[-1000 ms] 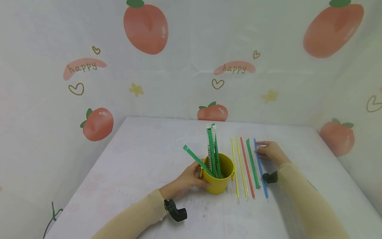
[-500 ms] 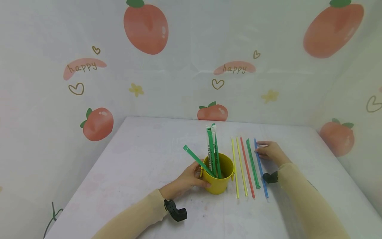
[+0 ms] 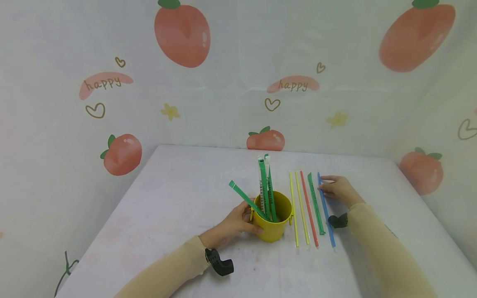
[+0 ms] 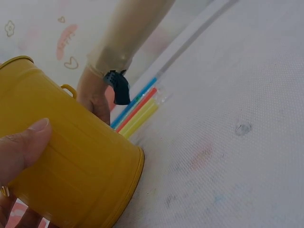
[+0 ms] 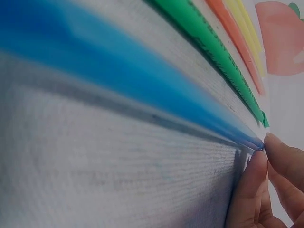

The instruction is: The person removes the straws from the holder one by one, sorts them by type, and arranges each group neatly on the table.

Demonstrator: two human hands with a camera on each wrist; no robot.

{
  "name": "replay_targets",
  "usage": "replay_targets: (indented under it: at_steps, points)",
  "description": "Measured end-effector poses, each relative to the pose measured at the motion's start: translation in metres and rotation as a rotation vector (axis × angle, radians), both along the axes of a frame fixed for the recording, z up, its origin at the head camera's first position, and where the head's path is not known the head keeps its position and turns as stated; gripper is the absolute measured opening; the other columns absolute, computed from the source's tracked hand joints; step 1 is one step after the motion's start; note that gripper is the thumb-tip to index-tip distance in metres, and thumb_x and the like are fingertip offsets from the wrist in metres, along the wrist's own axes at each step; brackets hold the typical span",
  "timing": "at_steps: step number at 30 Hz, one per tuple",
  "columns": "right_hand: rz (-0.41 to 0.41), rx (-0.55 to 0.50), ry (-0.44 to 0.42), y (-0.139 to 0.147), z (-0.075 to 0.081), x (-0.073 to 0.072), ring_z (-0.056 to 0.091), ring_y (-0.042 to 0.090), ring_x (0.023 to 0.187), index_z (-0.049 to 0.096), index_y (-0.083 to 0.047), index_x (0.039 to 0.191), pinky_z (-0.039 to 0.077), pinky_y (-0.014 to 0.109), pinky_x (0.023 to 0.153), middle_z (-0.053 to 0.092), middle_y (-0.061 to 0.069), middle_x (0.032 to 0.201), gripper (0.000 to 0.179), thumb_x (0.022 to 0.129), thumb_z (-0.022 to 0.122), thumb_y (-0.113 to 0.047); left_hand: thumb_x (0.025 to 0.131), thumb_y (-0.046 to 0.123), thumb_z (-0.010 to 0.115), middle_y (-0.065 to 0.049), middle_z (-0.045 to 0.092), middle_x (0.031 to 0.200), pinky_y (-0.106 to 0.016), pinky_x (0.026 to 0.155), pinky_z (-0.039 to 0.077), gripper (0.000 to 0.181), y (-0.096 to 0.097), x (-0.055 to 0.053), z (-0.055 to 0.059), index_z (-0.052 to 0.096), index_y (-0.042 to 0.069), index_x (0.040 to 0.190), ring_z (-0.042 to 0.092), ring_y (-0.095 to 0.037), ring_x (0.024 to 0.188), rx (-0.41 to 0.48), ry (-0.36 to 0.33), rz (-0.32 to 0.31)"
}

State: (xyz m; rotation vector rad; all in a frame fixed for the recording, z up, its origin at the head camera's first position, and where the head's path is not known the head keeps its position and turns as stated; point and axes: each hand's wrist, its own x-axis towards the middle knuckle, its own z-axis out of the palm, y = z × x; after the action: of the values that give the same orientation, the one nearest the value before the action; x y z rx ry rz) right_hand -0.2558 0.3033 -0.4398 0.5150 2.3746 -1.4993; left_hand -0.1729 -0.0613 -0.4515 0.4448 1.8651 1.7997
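Note:
A small yellow bucket [image 3: 271,232] stands on the table, gripped at its left side by my left hand [image 3: 234,222]; the thumb lies across its front wall in the left wrist view. Several straws in green printed wrappers [image 3: 265,188] lean inside it, one tilted far to the left. To the right, my right hand [image 3: 340,190] pinches the far end of a blue straw [image 3: 324,203] between thumb and finger, and the right wrist view shows that straw [image 5: 142,78] running along close over the tabletop.
Between bucket and blue straw lie a green-wrapped straw [image 3: 316,205], a red straw [image 3: 309,210] and two yellow straws [image 3: 302,209], roughly side by side. A printed cloth wall [image 3: 220,111] rises behind the white table [image 3: 179,198].

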Motion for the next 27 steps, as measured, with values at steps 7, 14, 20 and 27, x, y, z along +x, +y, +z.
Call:
replay_targets:
  at_steps: [7,14,20,27]
  points:
    - [0.021,-0.030,0.020,0.0012,0.0002,0.0007,0.059,0.006,0.075,0.034,0.000,0.140,0.053,0.021,0.072,0.053,0.021,0.118,0.063,0.087,0.064,-0.010,0.069,0.010,0.081,0.009,0.036,0.144,-0.048,0.112,0.013,0.080,-0.0002,0.0006,-0.0002,0.040,0.029,0.136,0.021,-0.020,0.138,-0.015,0.000,-0.002]
    - [0.013,-0.040,-0.011,0.0027,0.0010,0.0007,0.059,0.008,0.075,0.033,-0.004,0.142,0.053,0.022,0.072,0.056,0.011,0.106,0.064,0.087,0.064,-0.013,0.070,0.011,0.081,0.008,0.036,0.144,-0.049,0.111,0.013,0.080,-0.0003,0.0014,0.0014,0.039,0.028,0.137,0.022,-0.020,0.138,-0.018,0.004,-0.003]
    - [0.001,-0.019,-0.035,0.0023,0.0014,0.0005,0.058,0.009,0.075,0.033,-0.006,0.142,0.053,0.021,0.071,0.055,0.011,0.108,0.063,0.088,0.063,-0.015,0.071,0.009,0.080,0.006,0.032,0.146,-0.047,0.112,0.011,0.080,-0.0001,0.0021,0.0018,0.039,0.025,0.137,0.019,-0.019,0.139,-0.009,0.000,-0.002]
    - [0.015,-0.001,-0.026,0.0032,0.0011,0.0012,0.059,0.009,0.077,0.035,-0.007,0.142,0.052,0.020,0.071,0.058,0.009,0.107,0.062,0.088,0.063,-0.018,0.070,0.009,0.080,0.006,0.034,0.145,-0.047,0.112,0.013,0.079,0.0002,0.0012,0.0012,0.040,0.025,0.136,0.020,-0.020,0.138,-0.009,0.001,0.001]
